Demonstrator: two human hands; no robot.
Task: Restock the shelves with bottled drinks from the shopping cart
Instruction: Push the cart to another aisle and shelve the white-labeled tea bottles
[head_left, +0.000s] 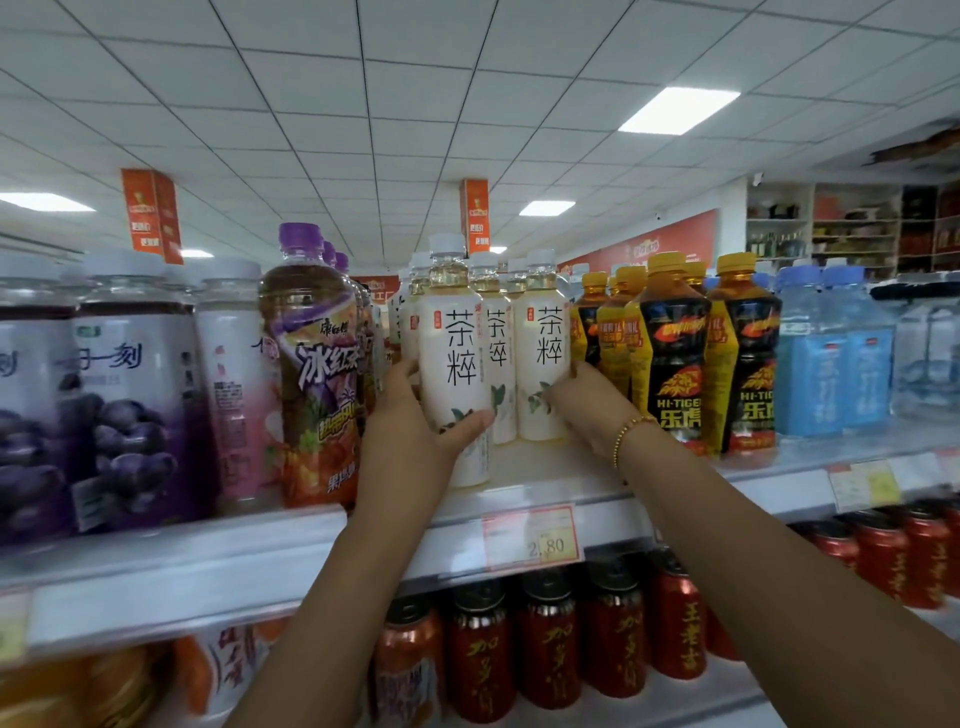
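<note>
Several white-labelled tea bottles with clear caps stand on the upper shelf (524, 501). My left hand (410, 421) grips the front left tea bottle (454, 358), thumb across its lower label and fingers behind it. My right hand (587, 400), with a gold bead bracelet at the wrist, holds the right tea bottle (543, 343) low on its right side. A third tea bottle (497, 332) stands between and behind these two. The shopping cart is out of view.
Left of the tea stand a purple-capped iced tea bottle (311, 374) and grape drink bottles (130, 395). To the right are yellow-capped energy drinks (670, 353) and blue water bottles (831, 358). Red cans (550, 639) fill the shelf below, under a price tag (530, 535).
</note>
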